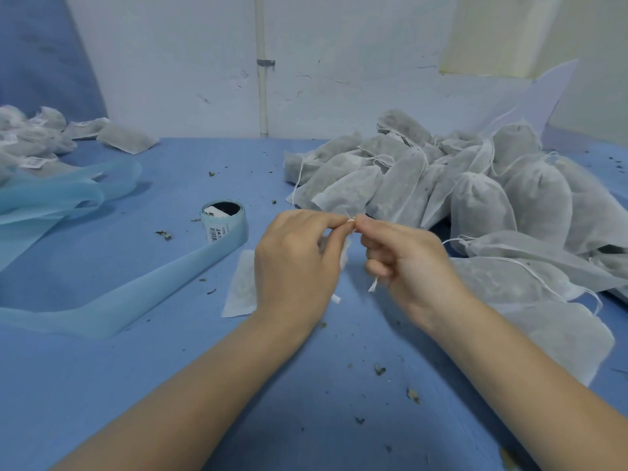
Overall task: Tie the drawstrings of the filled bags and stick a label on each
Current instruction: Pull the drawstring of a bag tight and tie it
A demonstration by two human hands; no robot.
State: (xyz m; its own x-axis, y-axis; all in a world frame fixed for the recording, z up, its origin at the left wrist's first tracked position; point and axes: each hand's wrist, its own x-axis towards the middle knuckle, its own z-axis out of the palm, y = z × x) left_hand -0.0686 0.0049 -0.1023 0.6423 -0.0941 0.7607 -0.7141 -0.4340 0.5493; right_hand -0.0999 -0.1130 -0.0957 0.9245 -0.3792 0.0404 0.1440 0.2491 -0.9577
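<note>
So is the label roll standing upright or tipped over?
Upright: the roll stands on end on the table, its open core facing up, its blue liner trailing off toward the left.

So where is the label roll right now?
In the head view the label roll stands on the blue table, left of the hands, with its blue backing strip trailing toward the near left.

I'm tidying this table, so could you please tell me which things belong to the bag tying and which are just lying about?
In use: left hand, right hand, drawstring, bag, label roll, untied bags, labelled bags.
Lying about: backing strip, crumbs, wall pipe.
</note>
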